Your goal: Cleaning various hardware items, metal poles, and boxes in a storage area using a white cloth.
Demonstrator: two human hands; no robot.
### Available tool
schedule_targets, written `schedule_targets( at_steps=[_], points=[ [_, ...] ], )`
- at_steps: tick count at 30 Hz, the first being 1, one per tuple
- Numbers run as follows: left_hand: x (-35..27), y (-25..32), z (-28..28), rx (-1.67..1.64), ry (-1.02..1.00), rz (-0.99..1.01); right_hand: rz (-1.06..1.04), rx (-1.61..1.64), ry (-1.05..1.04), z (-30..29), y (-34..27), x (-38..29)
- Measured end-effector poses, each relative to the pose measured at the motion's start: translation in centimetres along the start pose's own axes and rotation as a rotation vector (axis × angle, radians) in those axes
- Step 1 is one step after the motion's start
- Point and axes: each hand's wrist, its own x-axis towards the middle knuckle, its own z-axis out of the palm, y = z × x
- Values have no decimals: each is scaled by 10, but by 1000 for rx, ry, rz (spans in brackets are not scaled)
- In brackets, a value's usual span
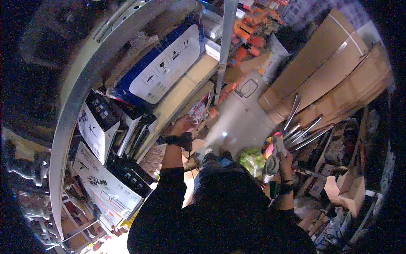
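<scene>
My left hand (184,124) reaches out at the centre left, beside the lower shelf board and near a package with red and white print (200,106). A dark strap with a small black device (186,141) sits on that wrist; whether the fingers grip anything is hard to see. On the right, my right hand (286,162) is shut on a grey cloth (272,163), with a pink and yellow piece (269,147) showing at its upper edge. A dark band circles the right wrist. Behind the cloth lies a clear bag of green things (252,158).
A metal shelving rack (223,47) on the left holds a blue and white carton (165,63) and several printed boxes (108,190). Tall cardboard cartons (311,63) lean at the right, near metal tubes (306,130). An opened small carton (347,193) lies lower right. Orange boxes (242,31) are heaped beyond.
</scene>
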Motion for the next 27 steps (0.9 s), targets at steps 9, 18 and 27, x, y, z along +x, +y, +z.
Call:
schedule_targets(
  at_steps=[9, 18, 27],
  points=[
    [75, -41, -34, -32, -138, 40, -77, -84, 124, -11, 18, 0],
    [80, -68, -46, -628, 7, -102, 4, 21, 40, -19, -18, -19],
    [-90, 61, 114, -307, 318, -33, -73, 62, 2, 14, 48, 45]
  ],
)
